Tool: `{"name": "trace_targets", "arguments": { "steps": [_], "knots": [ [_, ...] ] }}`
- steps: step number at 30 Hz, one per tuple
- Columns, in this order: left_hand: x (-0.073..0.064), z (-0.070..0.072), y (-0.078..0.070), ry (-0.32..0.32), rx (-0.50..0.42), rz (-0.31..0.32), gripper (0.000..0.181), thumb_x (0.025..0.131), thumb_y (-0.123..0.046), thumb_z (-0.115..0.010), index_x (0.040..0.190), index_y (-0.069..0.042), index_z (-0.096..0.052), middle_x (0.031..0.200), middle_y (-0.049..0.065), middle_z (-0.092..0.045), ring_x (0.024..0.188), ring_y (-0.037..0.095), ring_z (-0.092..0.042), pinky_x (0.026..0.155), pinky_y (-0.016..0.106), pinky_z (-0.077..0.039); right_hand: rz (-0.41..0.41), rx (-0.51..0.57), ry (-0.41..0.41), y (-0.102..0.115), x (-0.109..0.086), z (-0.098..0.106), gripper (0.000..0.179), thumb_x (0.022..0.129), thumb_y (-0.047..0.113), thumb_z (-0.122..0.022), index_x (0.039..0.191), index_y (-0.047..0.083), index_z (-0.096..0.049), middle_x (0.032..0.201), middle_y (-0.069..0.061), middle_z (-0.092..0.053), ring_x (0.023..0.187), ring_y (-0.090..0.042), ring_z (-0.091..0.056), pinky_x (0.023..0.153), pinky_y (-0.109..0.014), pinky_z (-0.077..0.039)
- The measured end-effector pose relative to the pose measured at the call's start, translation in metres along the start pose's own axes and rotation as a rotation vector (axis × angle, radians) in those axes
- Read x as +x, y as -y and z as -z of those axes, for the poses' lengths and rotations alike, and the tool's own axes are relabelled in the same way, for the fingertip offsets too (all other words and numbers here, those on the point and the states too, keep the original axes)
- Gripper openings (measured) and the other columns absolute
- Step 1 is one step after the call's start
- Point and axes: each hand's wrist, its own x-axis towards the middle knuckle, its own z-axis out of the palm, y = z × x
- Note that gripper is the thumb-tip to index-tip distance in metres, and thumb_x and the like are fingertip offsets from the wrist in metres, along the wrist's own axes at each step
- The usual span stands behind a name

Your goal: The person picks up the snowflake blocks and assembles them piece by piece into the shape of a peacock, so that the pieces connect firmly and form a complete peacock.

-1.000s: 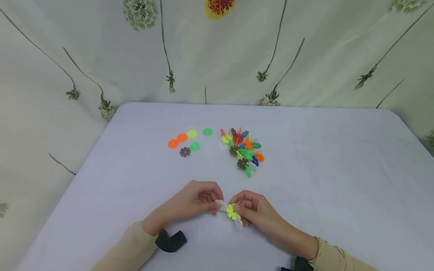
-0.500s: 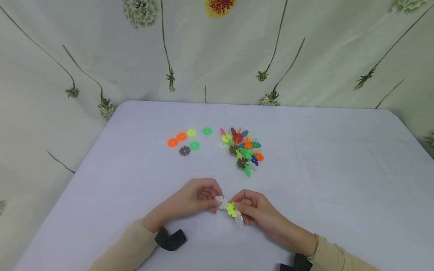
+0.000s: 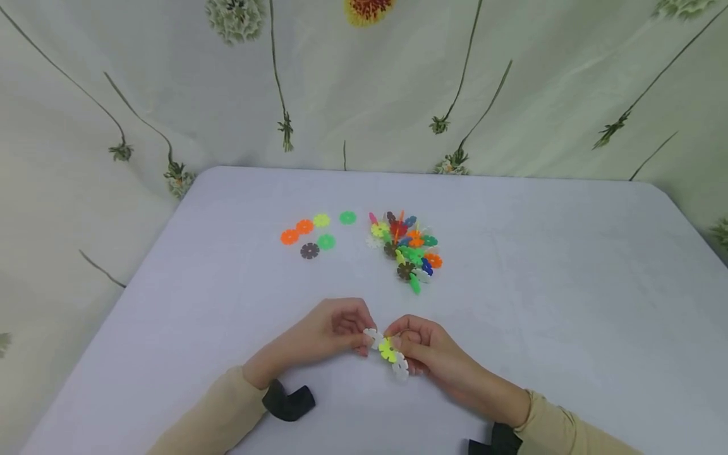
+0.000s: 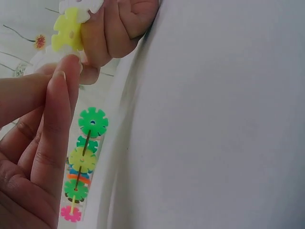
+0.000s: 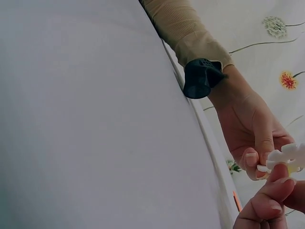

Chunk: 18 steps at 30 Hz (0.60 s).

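My left hand (image 3: pixel 339 330) pinches a white notched snowflake disc (image 3: pixel 372 339) between thumb and fingertips. Beside it, my right hand (image 3: pixel 423 344) pinches a yellow snowflake disc (image 3: pixel 388 350), which is joined to a second white disc (image 3: pixel 400 368) at its lower edge. The edge of the left-hand disc meets the yellow one, so the three form a short slanting row. In the left wrist view the yellow disc (image 4: pixel 67 31) sits between two white ones, the nearer partly hidden by fingertips. In the right wrist view a white disc (image 5: pixel 286 155) overlaps both hands' fingertips.
Beyond the hands stands a cluster of joined colourful discs (image 3: pixel 414 254). Several loose discs, including a brown one (image 3: pixel 309 251) and an orange one (image 3: pixel 289 237), lie to its left on the white tabletop (image 3: pixel 540 284). A flower-patterned cloth (image 3: pixel 387 95) hangs behind.
The left-hand white disc has turned and come across to the yellow disc; the gap between them has closed. The cluster and loose discs stay put.
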Motion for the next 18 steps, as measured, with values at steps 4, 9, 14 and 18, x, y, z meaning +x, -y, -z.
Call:
{"name": "trace_targets", "arguments": {
  "steps": [4, 9, 14, 18],
  "knots": [
    [0.0003, -0.0027, -0.0009, 0.006, 0.033, -0.046, 0.013, 0.082, 0.006, -0.067, 0.089, -0.002, -0.059, 0.078, 0.006, -0.066, 0.068, 0.019, -0.066, 0.065, 0.035, -0.055, 0.030, 0.027, 0.011, -0.0011, -0.0005, -0.0009, 0.015, 0.094, 0.007, -0.055, 0.105, -0.001, -0.049, 0.065, 0.002, -0.045, 0.054, -0.008, -0.038, 0.050, -0.018, -0.028],
    [0.0031, -0.0045, -0.0022, -0.069, 0.051, -0.038, 0.012, 0.082, 0.005, -0.067, 0.089, -0.002, -0.060, 0.079, 0.007, -0.066, 0.070, 0.020, -0.066, 0.066, 0.034, -0.055, 0.014, 0.028, -0.065, 0.0037, 0.0022, -0.0026, 0.018, 0.095, 0.009, -0.053, 0.108, -0.002, -0.047, 0.068, 0.001, -0.046, 0.058, -0.009, -0.040, 0.051, -0.017, -0.032],
    [0.0085, -0.0034, -0.0022, -0.314, 0.042, 0.008, 0.011, 0.083, 0.003, -0.067, 0.091, 0.002, -0.060, 0.081, 0.009, -0.067, 0.072, 0.022, -0.067, 0.068, 0.034, -0.055, 0.039, 0.149, -0.130, 0.0071, 0.0054, -0.0021, 0.042, 0.098, 0.028, -0.049, 0.126, -0.002, -0.042, 0.103, -0.004, -0.054, 0.087, -0.015, -0.050, 0.071, -0.021, -0.043],
    [0.0073, -0.0042, 0.0030, -0.424, 0.053, 0.027, 0.012, 0.082, 0.002, -0.069, 0.090, 0.002, -0.060, 0.080, 0.010, -0.068, 0.071, 0.021, -0.067, 0.067, 0.033, -0.055, 0.076, 0.140, -0.054, 0.0045, 0.0038, -0.0016, 0.049, 0.098, 0.025, -0.050, 0.134, -0.003, -0.034, 0.116, -0.010, -0.053, 0.101, -0.021, -0.051, 0.081, -0.028, -0.046]
  ]
}}
